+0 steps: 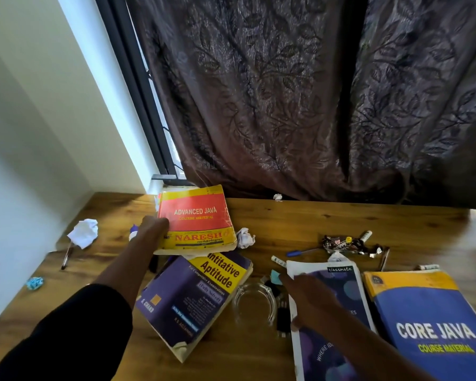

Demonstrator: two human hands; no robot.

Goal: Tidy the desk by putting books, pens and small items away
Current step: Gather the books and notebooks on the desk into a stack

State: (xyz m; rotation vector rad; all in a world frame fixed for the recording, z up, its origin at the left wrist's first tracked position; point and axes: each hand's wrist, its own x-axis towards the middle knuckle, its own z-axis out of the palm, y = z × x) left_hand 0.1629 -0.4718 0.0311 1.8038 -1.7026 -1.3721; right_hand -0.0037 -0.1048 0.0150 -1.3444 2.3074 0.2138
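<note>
While my right hand (311, 303) lies nearest me, fingers spread flat on the Classmate notebook (338, 306), I judge it is steadying that cover before a lift. Just left of those fingertips sits a clear glass dish (254, 306), which looks empty. Beyond it, my left hand (153, 229) grips the left edge of the Advanced Java book (197, 221), tilting it up off the Quantitative Aptitude book (195, 301), probably to stack it; how the fingers curl behind it I cannot tell. Farther right of my fingers, a blue pen (300, 253) and wrapper (344, 244) wait on the desk (286, 215).
</note>
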